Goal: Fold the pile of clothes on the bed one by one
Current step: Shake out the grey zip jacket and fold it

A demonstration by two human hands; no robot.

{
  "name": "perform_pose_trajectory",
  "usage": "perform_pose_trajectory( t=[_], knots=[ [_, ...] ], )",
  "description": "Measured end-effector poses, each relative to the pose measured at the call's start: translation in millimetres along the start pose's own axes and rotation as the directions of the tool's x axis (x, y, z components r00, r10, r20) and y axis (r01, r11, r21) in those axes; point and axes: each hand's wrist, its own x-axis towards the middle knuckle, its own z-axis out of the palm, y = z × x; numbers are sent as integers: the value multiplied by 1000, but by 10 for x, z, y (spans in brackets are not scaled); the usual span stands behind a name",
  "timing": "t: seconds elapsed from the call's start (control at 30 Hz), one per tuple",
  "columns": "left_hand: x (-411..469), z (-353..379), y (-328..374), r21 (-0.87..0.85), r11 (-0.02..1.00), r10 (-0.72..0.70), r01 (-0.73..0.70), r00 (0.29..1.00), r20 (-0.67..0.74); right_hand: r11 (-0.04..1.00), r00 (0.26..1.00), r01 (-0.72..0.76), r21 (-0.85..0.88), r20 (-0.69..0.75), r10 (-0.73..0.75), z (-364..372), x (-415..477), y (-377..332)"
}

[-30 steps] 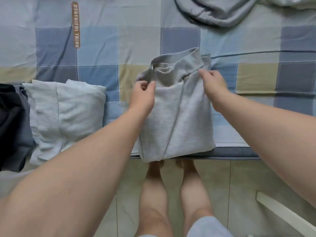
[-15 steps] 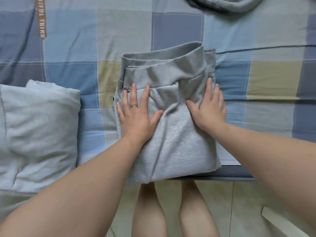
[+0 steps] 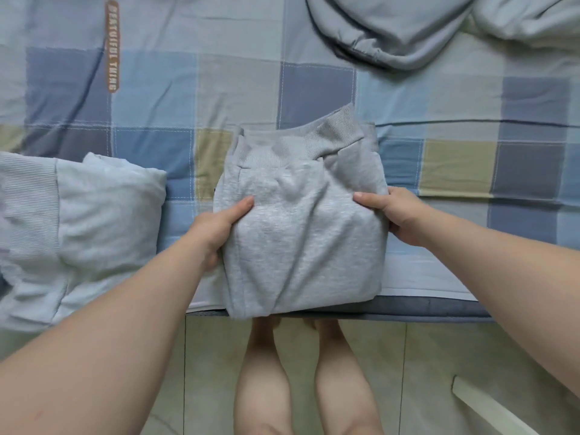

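Head view: folded grey garment [image 3: 301,233] lies at the bed's [image 3: 455,158] near edge. Left hand [image 3: 219,227] and right hand [image 3: 398,215] clamp its sides, thumbs on top. Lift it level with even squeeze — a slack grip would likely spill the layers.

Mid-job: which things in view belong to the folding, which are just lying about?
Job: grey garment, folded, gripped at its sides by left hand and right hand; pale blue garment, folded, beside it; crumpled garment at top.
Lying about: white bar on the floor; checked bedsheet.
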Motion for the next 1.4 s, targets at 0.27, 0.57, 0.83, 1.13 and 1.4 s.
perform_pose_trajectory(
  t=[0.27,0.57,0.83,1.13,1.4],
  knots=[
    [-1116,-117,1245,-28,953,300,-300,937,178,948,953,303,97,-8,-304,-287,-1191,-1242],
    [-1260,-5,1536,44,806,592,-590,806,-34,884,889,454,113,-119,-442,-37,-1266,-1460],
    [-292,99,57,268,946,233,-184,959,-162,999,977,-17,-35,-211,9,112,-363,53],
    [-417,591,87,840,-59,958,-540,206,200,998,947,-30,-50,-322,12,218,-138,138],
    [49,567,253,875,-248,481,-416,731,484,315,554,208,-926,-154,-818,424,-413,-91]
  ],
)
